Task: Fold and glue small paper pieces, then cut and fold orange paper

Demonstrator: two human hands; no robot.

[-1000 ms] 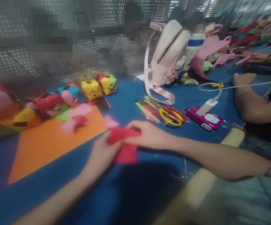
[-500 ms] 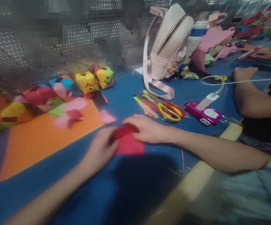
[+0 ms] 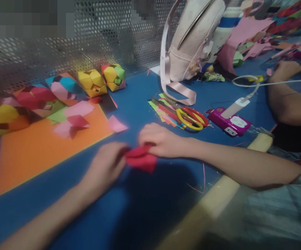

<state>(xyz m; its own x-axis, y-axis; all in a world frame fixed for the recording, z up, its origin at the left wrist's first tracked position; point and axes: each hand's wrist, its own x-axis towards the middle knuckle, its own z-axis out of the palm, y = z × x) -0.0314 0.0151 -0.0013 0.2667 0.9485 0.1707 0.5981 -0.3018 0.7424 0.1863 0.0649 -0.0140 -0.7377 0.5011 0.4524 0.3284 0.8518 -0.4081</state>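
A small red sheet of paper, partly folded along its far side, is held between my two hands over the blue table. My left hand pinches its left end, though motion blurs the fingers. At the upper right of the paper, my right hand has its fingers curled closed on the fold. Just beyond my left hand lies a pink folded paper piece. An orange sheet lies to the left, with pink and red folded pieces on it.
Folded paper balls line a perforated metal panel. Scissors rest on coloured paper strips. Right of them is a purple power adapter with a white cable. Behind stand a pale backpack and a bottle. Another person's arm rests at right.
The red paper's far edge has been folded over further, and its flat part now looks smaller and tilted. Both hands remain on it. The camera view has shifted slightly.
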